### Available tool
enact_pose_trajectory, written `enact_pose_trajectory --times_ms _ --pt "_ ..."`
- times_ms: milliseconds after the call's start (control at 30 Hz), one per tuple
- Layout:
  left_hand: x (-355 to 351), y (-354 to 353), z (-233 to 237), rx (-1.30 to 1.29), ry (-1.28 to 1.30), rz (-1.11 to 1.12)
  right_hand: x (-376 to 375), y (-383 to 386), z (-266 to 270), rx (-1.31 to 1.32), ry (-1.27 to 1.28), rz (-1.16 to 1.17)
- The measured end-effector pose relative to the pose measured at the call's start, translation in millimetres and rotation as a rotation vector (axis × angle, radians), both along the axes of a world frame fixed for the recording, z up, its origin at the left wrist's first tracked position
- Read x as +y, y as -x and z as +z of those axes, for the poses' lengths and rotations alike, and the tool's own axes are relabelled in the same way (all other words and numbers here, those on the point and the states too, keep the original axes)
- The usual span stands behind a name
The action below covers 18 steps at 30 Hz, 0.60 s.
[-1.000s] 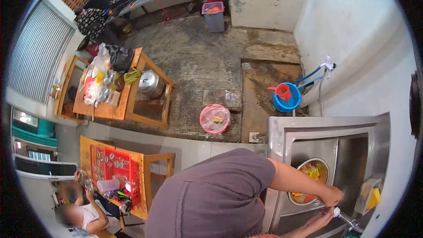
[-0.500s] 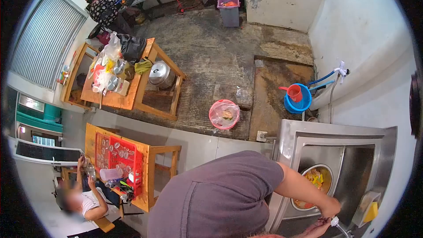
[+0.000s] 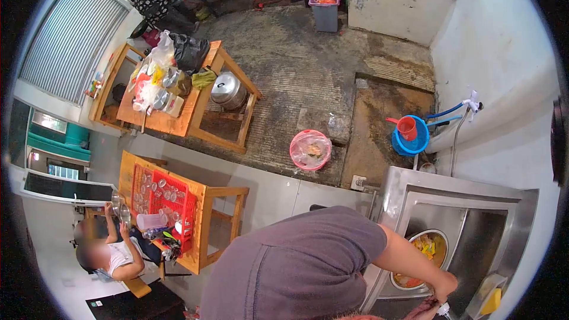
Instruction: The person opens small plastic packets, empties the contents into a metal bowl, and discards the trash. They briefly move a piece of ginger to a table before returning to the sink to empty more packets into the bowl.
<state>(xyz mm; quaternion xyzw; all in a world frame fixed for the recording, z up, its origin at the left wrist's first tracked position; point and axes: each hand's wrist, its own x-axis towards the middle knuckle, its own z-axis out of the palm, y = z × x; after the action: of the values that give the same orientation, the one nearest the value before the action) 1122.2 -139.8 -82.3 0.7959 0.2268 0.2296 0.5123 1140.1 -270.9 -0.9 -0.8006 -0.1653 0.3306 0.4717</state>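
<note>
Both my hands are close together over the steel sink (image 3: pixel 409 204), beside the white tip of a tap (image 3: pixel 443 309). My left hand (image 3: pixel 444 287) bends down at the wrist, its fingers mostly hidden. Just below it in the picture is my right hand (image 3: pixel 422 310), partly cut off by the lower edge, its fingers not clear. Whether either hand grips anything cannot be made out. Near my left forearm, a round metal bowl (image 3: pixel 440 250) sits in the sink with yellow and orange pieces (image 3: pixel 424 244) in it.
A yellow sponge (image 3: pixel 491 301) lies in a holder at the sink's edge. On the floor stand a blue bucket (image 3: pixel 419 142) with a red dipper (image 3: pixel 407 127) and a pink bag-lined bin (image 3: pixel 310 150). Wooden tables (image 3: pixel 195 104) and a seated person (image 3: pixel 121 255) handling glassware are at left.
The whole view has shifted slightly. My hands stay together by the tap, a little lower in the picture. At the back left, the person in a patterned top shows more.
</note>
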Motion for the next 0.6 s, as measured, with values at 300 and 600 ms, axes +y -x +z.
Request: enact_pose_trajectory --times_ms 300,600 --pt "3 -11 -3 -0.003 0.077 0.079 4 -20 -2 0.091 -0.091 0.167" --pt "7 -4 -4 0.029 -0.024 0.124 20 -30 -9 0.007 -0.001 0.254"
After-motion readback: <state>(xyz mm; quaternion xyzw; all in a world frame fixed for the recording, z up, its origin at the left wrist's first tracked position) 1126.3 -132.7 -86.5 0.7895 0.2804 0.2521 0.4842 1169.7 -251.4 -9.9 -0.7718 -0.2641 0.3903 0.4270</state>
